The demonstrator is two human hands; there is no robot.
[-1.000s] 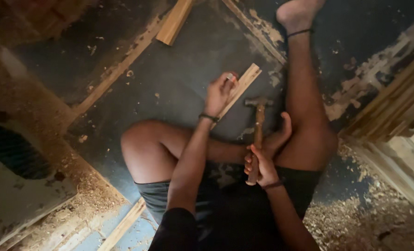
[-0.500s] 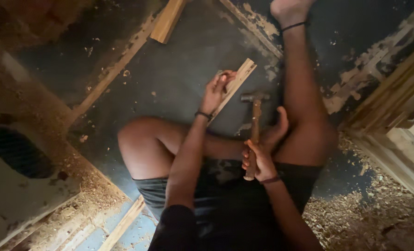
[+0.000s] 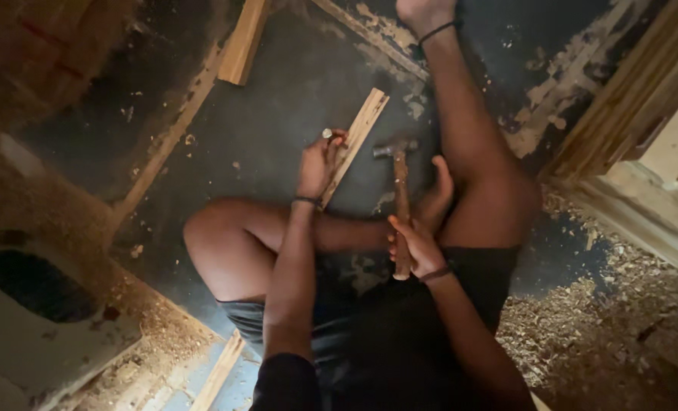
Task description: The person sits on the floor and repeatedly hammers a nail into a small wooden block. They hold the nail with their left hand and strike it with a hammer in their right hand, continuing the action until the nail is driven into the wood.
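Pinching a nail (image 3: 327, 134), left hand (image 3: 317, 164) against wood strip (image 3: 359, 131), right hand (image 3: 415, 250) grip closed around hammer (image 3: 400, 199)

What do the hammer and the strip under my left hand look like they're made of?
Hammer: the handle looks like bare, worn wood, brown and matt; the head looks like dull grey metal, with a faint sheen. Strip: pale raw wood by its look, unpainted, with lengthwise grain lines. The left hand rests on it and pinches a small shiny piece, probably metal. The right hand grips the handle.
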